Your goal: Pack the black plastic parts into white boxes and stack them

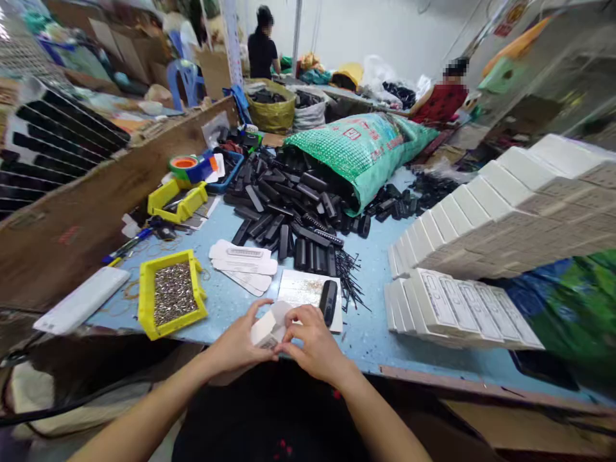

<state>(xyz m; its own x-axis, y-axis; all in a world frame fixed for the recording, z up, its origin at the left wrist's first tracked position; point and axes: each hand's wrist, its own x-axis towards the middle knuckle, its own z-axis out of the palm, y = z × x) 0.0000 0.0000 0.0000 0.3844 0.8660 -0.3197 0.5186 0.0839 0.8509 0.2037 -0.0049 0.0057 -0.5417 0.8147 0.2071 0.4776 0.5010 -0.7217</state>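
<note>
A small white cardboard box (264, 330) with raised end flaps is between my hands at the table's front edge. My left hand (238, 343) wraps round its left side, thumb and fingers closed on it. At the box's open end, my right hand (308, 337) has its fingers pinched on the flap. Just beyond, a white board (301, 289) lies on the table, and a black plastic part (328, 301) rests on its right side. Printed white cards (243, 263) are fanned out to the left of the board.
A yellow bin (199, 301) of small metal pieces stands left. Black parts (283, 199) spill from a green woven sack (366, 151). Thin black rods (350, 279) lie right of the board. White boxes (462, 308) are stacked at right. Two people (262, 48) are farther back.
</note>
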